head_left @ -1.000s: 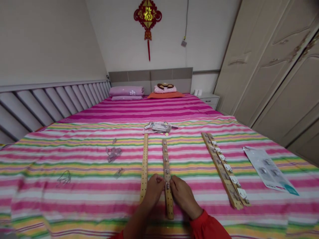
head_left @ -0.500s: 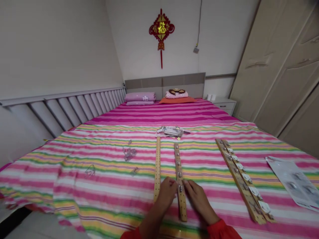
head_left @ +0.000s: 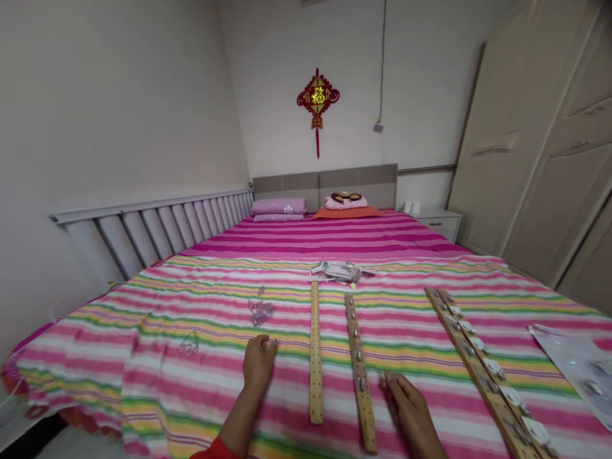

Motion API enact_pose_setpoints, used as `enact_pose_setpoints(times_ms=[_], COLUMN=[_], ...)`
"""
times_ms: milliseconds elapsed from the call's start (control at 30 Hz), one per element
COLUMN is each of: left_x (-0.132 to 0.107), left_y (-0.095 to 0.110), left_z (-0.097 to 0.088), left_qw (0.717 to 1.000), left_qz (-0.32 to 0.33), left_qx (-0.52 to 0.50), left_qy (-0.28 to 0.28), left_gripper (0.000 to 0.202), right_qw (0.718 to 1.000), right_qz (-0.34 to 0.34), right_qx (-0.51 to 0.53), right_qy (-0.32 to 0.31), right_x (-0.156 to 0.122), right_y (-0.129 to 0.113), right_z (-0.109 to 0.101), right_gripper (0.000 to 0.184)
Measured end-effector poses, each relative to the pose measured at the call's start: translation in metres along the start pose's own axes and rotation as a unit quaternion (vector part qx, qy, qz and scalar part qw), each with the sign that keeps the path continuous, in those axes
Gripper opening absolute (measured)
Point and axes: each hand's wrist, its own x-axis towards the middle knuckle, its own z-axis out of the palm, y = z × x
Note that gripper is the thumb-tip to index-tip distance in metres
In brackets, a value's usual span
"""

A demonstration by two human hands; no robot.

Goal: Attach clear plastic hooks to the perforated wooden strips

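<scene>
Two perforated wooden strips lie lengthwise on the striped bedspread (head_left: pixel 201 299). The left strip (head_left: pixel 314 350) is bare; the middle strip (head_left: pixel 359 363) carries a few small metal clips. My left hand (head_left: pixel 258 366) rests on the bedspread left of the bare strip, fingers curled round a small clear item I cannot make out. My right hand (head_left: pixel 411 408) lies just right of the middle strip, fingers loosely stretched and holding nothing. Further right lies a pair of wooden strips with several white hooks (head_left: pixel 482 366).
Clear plastic scraps (head_left: pixel 261 311) and a wire piece (head_left: pixel 190 344) lie to the left. A pile of small packets (head_left: pixel 340 271) sits beyond the strips. A printed plastic bag (head_left: pixel 576 363) lies at far right. Wardrobe doors (head_left: pixel 540 146) stand on the right, pillows (head_left: pixel 280 207) at the headboard.
Both hands have left the middle strip: the left moved leftwards to the bedspread, the right drew back to the right. The camera view has tilted up and shifted left.
</scene>
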Motion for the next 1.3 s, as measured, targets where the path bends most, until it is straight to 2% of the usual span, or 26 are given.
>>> enact_pose_setpoints(times_ms=[100,167,267,367,433,533,633,700,767,833,967,1067,1133,1200,1300], left_x=[0.003,0.002,-0.002,-0.011,-0.02,-0.039,-0.061,-0.074,-0.086,-0.098,-0.118,-0.13,-0.136,-0.141,-0.152], left_y=[0.001,0.005,0.012,0.018,0.024,0.041,0.066,0.083,0.096,0.105,0.116,0.123,0.128,0.133,0.136], left_z=[-0.001,-0.003,-0.009,-0.017,-0.022,-0.029,-0.033,-0.035,-0.033,-0.029,-0.018,-0.014,-0.014,-0.012,-0.004], left_qw=[1.0,0.999,0.992,0.962,0.913,0.8,0.707,0.669,0.649,0.647,0.68,0.692,0.697,0.703,0.725], left_qz=[-0.008,-0.027,-0.044,-0.092,-0.175,-0.316,-0.394,-0.421,-0.436,-0.439,-0.389,-0.349,-0.337,-0.326,-0.297], left_qx=[0.012,-0.019,-0.118,-0.258,-0.367,-0.503,-0.573,-0.592,-0.595,-0.587,-0.58,-0.581,-0.581,-0.588,-0.582], left_qy=[-0.015,-0.023,-0.018,-0.014,-0.029,-0.086,-0.13,-0.154,-0.186,-0.208,-0.224,-0.249,-0.251,-0.233,-0.219], left_gripper=[0.029,0.025,0.029,0.033,0.029,0.007,0.009,0.012,0.015,0.016,0.007,0.019,0.023,0.025,0.031], right_qw=[0.997,0.995,0.993,0.993,0.994,0.994,0.993,0.992,0.991,0.991,0.98,0.974,0.983,0.993,0.98], right_qz=[0.056,0.073,0.082,0.071,0.067,0.082,0.079,0.061,0.03,-0.017,-0.128,-0.171,-0.133,-0.04,0.099], right_qx=[0.055,0.069,0.082,0.086,0.08,0.07,0.052,0.029,0.003,-0.036,-0.123,-0.131,-0.1,-0.052,0.03], right_qy=[0.013,0.019,0.028,0.036,0.029,-0.01,-0.07,-0.11,-0.132,-0.125,-0.09,-0.073,-0.071,-0.103,-0.172], right_x=[-0.006,-0.011,-0.016,-0.02,-0.023,-0.028,-0.035,-0.042,-0.051,-0.061,-0.08,-0.086,-0.086,-0.086,-0.088], right_y=[-0.004,-0.006,-0.008,-0.012,-0.016,-0.02,-0.023,-0.026,-0.031,-0.038,-0.049,-0.051,-0.05,-0.047,-0.042], right_z=[0.0,-0.002,-0.004,-0.003,0.001,0.011,0.023,0.031,0.037,0.042,0.048,0.048,0.045,0.043,0.043], right_gripper=[0.045,0.045,0.043,0.041,0.042,0.045,0.048,0.049,0.047,0.042,0.033,0.032,0.031,0.035,0.044])
